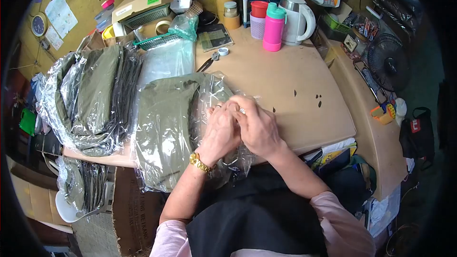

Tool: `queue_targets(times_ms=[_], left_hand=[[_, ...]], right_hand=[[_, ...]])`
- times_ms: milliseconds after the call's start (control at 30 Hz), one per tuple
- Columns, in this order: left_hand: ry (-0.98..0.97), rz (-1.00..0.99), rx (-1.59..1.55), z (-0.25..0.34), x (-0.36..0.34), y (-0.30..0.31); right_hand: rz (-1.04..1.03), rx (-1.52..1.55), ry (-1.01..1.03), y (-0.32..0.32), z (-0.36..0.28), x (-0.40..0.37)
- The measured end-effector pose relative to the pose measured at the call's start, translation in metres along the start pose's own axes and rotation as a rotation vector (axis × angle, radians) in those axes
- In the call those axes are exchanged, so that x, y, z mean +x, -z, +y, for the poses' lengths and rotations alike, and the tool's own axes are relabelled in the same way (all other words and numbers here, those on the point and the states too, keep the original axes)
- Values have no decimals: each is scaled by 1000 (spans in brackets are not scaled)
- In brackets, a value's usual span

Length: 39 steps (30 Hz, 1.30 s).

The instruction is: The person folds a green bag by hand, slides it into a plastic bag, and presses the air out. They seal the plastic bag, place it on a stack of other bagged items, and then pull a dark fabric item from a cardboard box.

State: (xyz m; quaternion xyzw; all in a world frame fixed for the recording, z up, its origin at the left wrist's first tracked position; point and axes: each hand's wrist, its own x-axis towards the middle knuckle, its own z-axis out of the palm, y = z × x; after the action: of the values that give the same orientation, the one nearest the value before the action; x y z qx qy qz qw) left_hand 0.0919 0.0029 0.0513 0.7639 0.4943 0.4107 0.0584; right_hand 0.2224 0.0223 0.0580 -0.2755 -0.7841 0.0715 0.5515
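A folded olive-green garment in a clear plastic bag (164, 128) lies at the table's front edge. At the bag's right side my two hands meet, fingers bent together on the loose plastic. My left hand (220, 131), with a gold watch (202, 162) at its wrist, is closed on the plastic. Pressed against it, my right hand (259, 126) pinches at the same spot; its fingertips are partly hidden. To the left stands a stack of similar bagged garments (95, 95). Behind the bag are clear plastic sheets (169, 59) and a dark cutting tool (205, 64).
Toward the back stand a pink bottle (273, 28), an electric kettle (296, 21), a red-lidded cup (258, 19) and a green basket (154, 42). Small dark pieces (319, 101) lie on the table (304, 71). More bagged garments (83, 185) rest on a white chair below left; a fan (388, 62) stands right.
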Motion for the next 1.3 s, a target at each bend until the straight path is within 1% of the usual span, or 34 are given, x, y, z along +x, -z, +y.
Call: queue_targets(times_ms=[33,67,133,167,200,267,300,367,400,467,500,533,567,600,667,733,800,867,900,933,967,1000,1067,1100,1133,1167,1200,1233,1267,1300], left_hand=[[6,-94,59,0,-3,2],[6,-93,59,4,-5,5],[44,13,57,12,-7,11],[79,41,-33,12,-10,10],[80,37,-33,9,-13,11],[-88,-273,235,1,-17,14],[-90,-271,237,1,-20,11],[-28,-192,525,4,-28,2],[-28,-192,525,4,-28,-2],[14,-37,558,5,-28,-12],[1,72,502,3,-26,-18],[0,69,501,-2,-27,-21],[-60,151,412,-7,-27,-25],[-120,234,322,-9,-26,-27],[-129,252,320,-11,-23,-25],[-133,268,320,-13,-22,-24],[-92,244,332,-16,-22,-24],[-78,246,315,-10,-22,-22],[-62,275,279,-8,-22,-22],[-44,302,241,-5,-24,-22],[-32,270,231,-3,-25,-18],[-33,267,229,-1,-28,-15],[132,177,47,3,-33,-10],[194,112,-45,4,-35,-6],[197,112,-45,0,-37,-4],[413,0,-480,-6,-39,-1],[621,-115,-915,-13,-41,1],[721,-176,-1141,-22,-40,2],[673,-180,-1279,-25,-39,2],[657,-147,-1271,-27,-38,3]], right_hand=[[-63,-96,-64,-2,10,-2],[-63,-96,-63,0,17,-1],[-131,-113,-288,4,29,3],[-155,-110,-368,5,32,5],[-155,-109,-372,6,35,6],[-298,-65,-503,8,40,9],[-296,-65,-501,8,41,9],[-412,-36,-552,6,43,5],[-412,-35,-551,5,47,2],[-502,201,-573,3,60,-4],[-500,201,-574,1,67,-6],[-553,339,-615,-1,73,-7],[-604,479,-653,-2,77,-9],[-603,479,-654,-3,74,-8],[-658,609,-711,-2,66,-6],[-674,613,-713,-4,69,-8],[-693,619,-716,-2,65,-7],[-582,651,-883,7,56,2],[-582,653,-885,8,58,1],[-529,704,-851,10,61,-2],[-475,753,-816,11,64,-4],[-473,752,-818,11,67,-7],[-265,823,-779,10,70,-11],[-266,823,-780,11,67,-10],[-122,933,-868,13,61,-7],[26,1041,-953,13,57,-7],[25,1042,-953,12,59,-9],[28,1165,-907,11,61,-13],[31,1288,-859,9,62,-16],[28,1289,-857,11,55,-15]])
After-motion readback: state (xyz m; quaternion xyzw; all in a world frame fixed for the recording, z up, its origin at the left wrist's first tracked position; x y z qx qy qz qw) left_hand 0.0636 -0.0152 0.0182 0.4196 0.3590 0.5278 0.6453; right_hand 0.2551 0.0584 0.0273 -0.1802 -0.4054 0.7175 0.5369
